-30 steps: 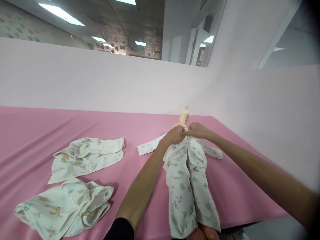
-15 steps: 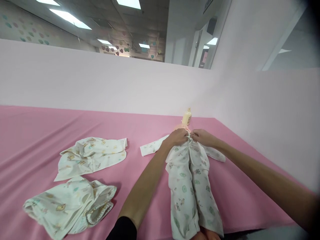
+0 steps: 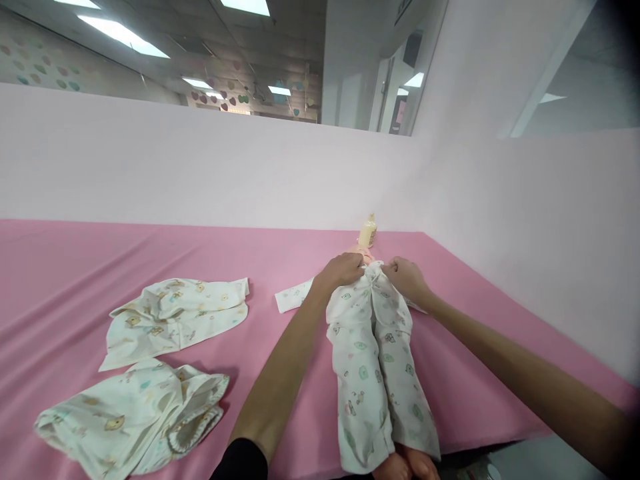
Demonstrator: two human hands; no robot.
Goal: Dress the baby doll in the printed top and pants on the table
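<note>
A baby doll lies on its back, its bare feet toward me and its head mostly hidden behind my hands. It wears a white baby outfit with green leaf and small animal prints; a sleeve sticks out on the left. My left hand is closed in a pinch at the gathered neck end of the outfit. My right hand pinches the other side of the same gathered cloth. Between them the fabric bunches at the middle; thin ties may be there, too small to make out.
Two white printed baby garments, one spread and one crumpled, lie at left on the pink table cover. A pale yellow bottle stands beyond the doll's head. A white wall borders the back and right.
My hands were close together at the neck and have drawn apart sideways, with the bunched cloth now showing between them. The view has shifted slightly.
</note>
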